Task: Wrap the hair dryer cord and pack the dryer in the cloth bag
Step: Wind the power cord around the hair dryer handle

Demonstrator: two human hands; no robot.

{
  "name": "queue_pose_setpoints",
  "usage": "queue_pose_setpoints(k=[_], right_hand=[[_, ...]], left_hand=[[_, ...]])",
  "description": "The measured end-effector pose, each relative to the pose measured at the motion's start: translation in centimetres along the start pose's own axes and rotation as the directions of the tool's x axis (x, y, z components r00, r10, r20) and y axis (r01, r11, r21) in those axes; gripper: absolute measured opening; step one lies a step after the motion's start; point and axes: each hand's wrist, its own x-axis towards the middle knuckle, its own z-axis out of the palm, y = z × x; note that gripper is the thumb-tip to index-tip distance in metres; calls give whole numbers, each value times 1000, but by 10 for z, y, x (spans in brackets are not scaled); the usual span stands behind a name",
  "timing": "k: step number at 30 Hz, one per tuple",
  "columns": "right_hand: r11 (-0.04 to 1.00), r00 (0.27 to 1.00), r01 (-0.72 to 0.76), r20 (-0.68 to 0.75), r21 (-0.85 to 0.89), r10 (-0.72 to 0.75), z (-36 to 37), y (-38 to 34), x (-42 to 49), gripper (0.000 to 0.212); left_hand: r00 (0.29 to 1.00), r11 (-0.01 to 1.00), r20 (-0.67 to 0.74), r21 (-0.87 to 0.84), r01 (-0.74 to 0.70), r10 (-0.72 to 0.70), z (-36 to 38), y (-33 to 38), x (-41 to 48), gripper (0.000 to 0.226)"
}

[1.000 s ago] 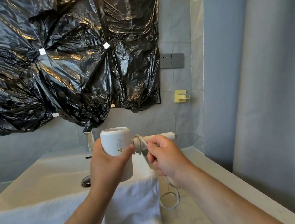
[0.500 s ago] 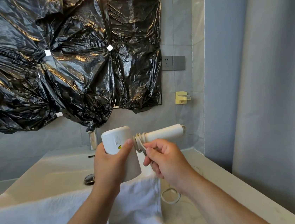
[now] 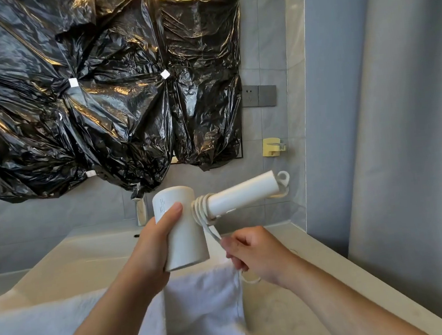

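White towel is draped below and left of the dryer, over the basin edge.

Left grip is wrapped round the dryer barrel, thumb on top by the label. The dryer is held in the air above the towel, handle pointing right and a little up.

Cord sits in several tight turns at the handle root, hard against the barrel. One strand drops from the coils to the right grip, just below-right of the dryer. Its fingers are curled, pinching the cord. Slack loops out under it onto the bench.

Step in hand, as I read it: winding, partly done.

- Hold the barrel steady in the left grip.
- Put light tension on the strand.
- Lay each new turn beside the last, working out along the handle, not piling on the root.
- Let the cord slide through the pinch so slack feeds without kinks.

Plug not in view. Cloth bag: cannot pick one out.
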Motion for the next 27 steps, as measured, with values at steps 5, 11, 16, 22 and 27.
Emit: queue_pose_setpoints(k=[5, 11, 16, 22, 27], right_hand=[[991, 985, -134, 102, -23, 136, -27, -3, 4, 24], [977, 970, -202, 152, 75, 189, -49, -21, 17, 12], [984, 982, -174, 70, -40, 177, -39, -29, 20, 16], [965, 976, -172, -101, 199, 195, -23, -30, 17, 12], [962, 975, -199, -58, 189, 213, -13, -33, 10, 15]], left_hand=[[982, 990, 190, 140, -5, -22, -12, 8, -1, 79], [974, 838, 186, 505, -208, 129, -13, 20, 4, 66], [947, 563, 153, 773, -293, 283, -10, 13, 8, 67], [864, 501, 31, 804, -321, 503, -3, 0, -2, 70], [785, 481, -30, 805, -348, 619, 3, -4, -10, 63]])
